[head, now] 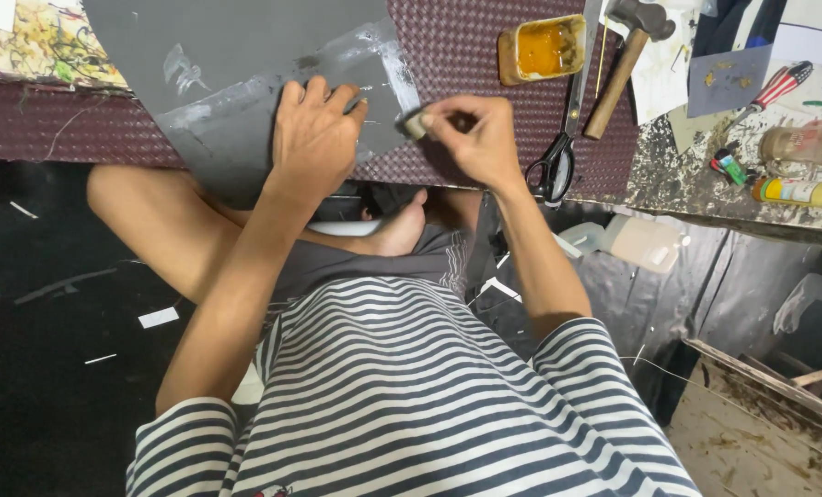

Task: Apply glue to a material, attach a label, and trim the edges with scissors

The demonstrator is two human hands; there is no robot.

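Note:
A dark grey sheet with whitish smears lies on a maroon textured mat over the low work table. My left hand presses flat on the sheet's near corner. My right hand pinches a small pale block between thumb and fingers, right at the sheet's right edge. I sit cross-legged in a striped shirt, with my bare foot under the table edge.
To the right lie black-handled scissors, a wooden-handled hammer, an open tin of orange glue, a red-handled tool and small bottles. A plastic container sits on the floor beside a wooden crate.

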